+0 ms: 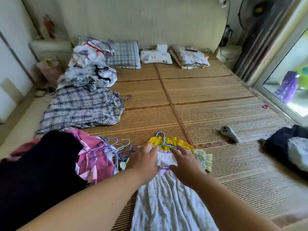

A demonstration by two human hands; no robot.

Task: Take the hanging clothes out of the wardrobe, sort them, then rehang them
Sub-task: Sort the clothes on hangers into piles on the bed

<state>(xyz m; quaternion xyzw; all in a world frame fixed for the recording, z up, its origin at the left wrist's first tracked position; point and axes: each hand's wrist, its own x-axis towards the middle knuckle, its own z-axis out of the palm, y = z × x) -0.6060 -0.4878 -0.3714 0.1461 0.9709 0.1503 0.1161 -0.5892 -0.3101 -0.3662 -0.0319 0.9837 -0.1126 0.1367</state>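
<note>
Sorting looks to be the step in hand. A small white dotted cotton dress with a lilac bow [166,205] lies flat on the woven bamboo bed mat [208,100], over a yellow ruffled garment [168,144], with a thin light-blue wire hanger [162,139] at its neck. The left hand [143,162] and right hand [185,164] rest on its bodice, fingers straight, gripping nothing. Just to the left sits a heap of pink and dark clothes [93,160] with tangled hangers. The next piece probably comes from there, and its hook will need lifting free of the others.
</note>
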